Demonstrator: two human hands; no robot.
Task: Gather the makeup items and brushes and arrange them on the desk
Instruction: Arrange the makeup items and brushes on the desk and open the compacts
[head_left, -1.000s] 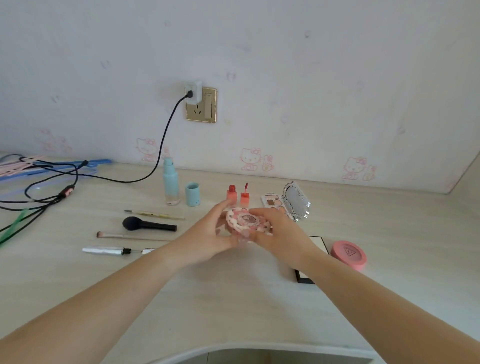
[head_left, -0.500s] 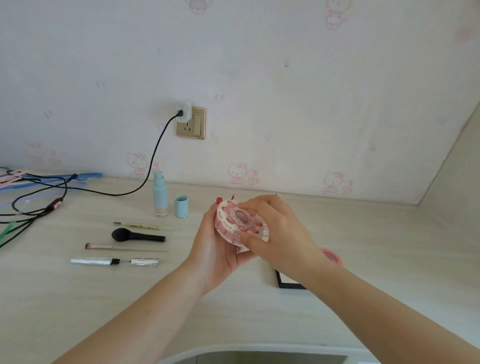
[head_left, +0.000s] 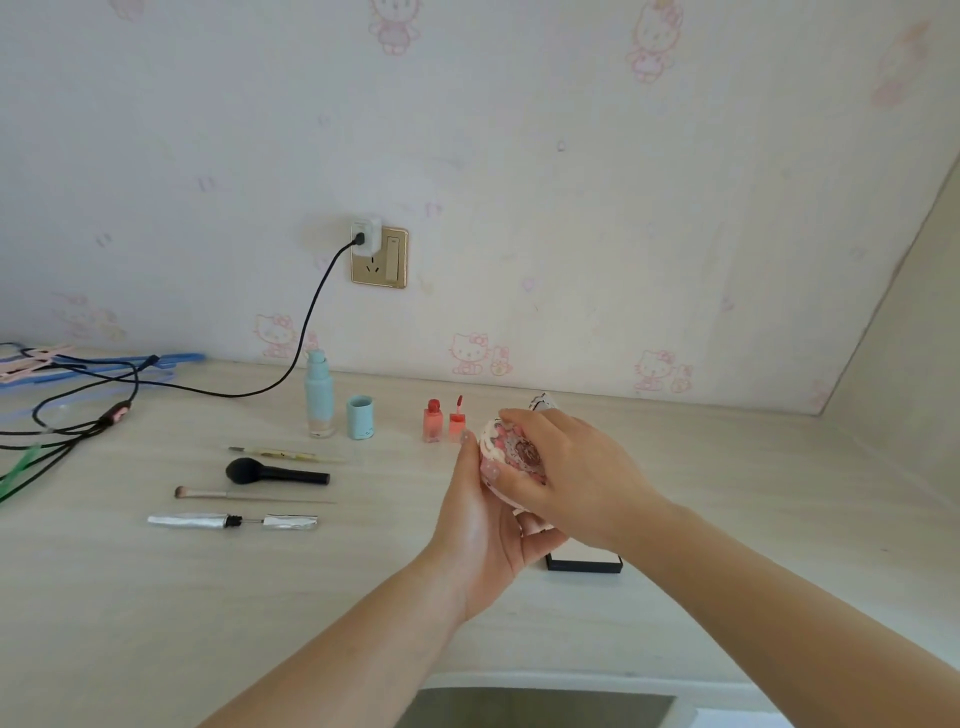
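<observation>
Both hands hold a round pink-and-white compact (head_left: 511, 451) above the middle of the desk (head_left: 156, 597). My left hand (head_left: 488, 525) cups it from below and my right hand (head_left: 576, 478) grips it from the top right. To the left lie a thin gold-handled brush (head_left: 283, 454), a black powder brush (head_left: 275, 473), a slim eye brush (head_left: 249, 496) and a silver tube with its wand out (head_left: 231, 521). A pale blue bottle (head_left: 318, 395), its cap (head_left: 360, 417) and two red lip tints (head_left: 443, 421) stand further back. A black-edged flat case (head_left: 584, 563) lies under my right wrist.
Black cables (head_left: 78, 415) and blue and pink hangers (head_left: 62, 361) crowd the far left of the desk. A charger sits in the gold wall socket (head_left: 378, 254). The desk's curved front edge (head_left: 545, 680) runs along the bottom. A wall corner rises at the right.
The compact has been lifted off the desk and tilted upright in both hands. My view has tipped upward, so the pink round case and the open palette are hidden behind my hands.
</observation>
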